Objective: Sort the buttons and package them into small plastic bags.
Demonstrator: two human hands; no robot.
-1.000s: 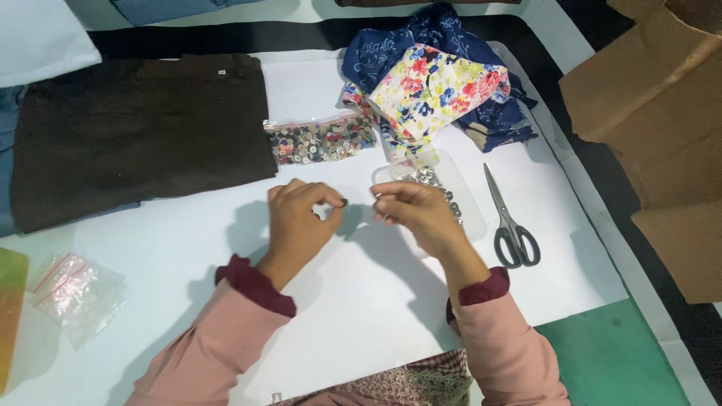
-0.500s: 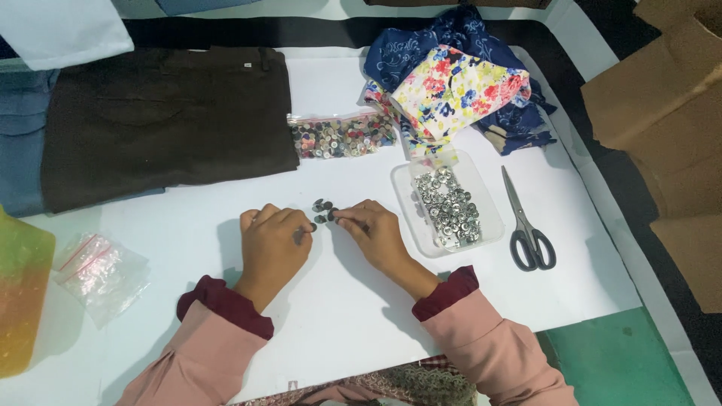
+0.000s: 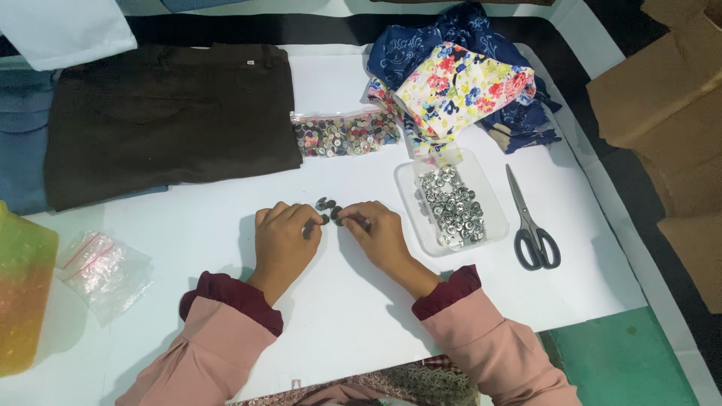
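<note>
Fingers of the left hand curl in tight, tips pinched at a small dark button on the white table; the right hand meets it from the other side, its fingertips closed on another dark button. A few loose dark buttons lie just above the fingertips, touching the table.

Taking that little cluster of buttons as the landmark: far to its left sit a yellow-green container at the table's edge and a crumpled clear plastic bag. Above and to the left lies a folded dark brown garment. Directly above the cluster rests a clear zip bag of mixed buttons. Just to the right stands a clear tray of silver metal snaps, near the right hand but not touching it. Above the tray is a heap of floral and blue fabric. Further right lie grey-handled scissors, blades closed.
</note>
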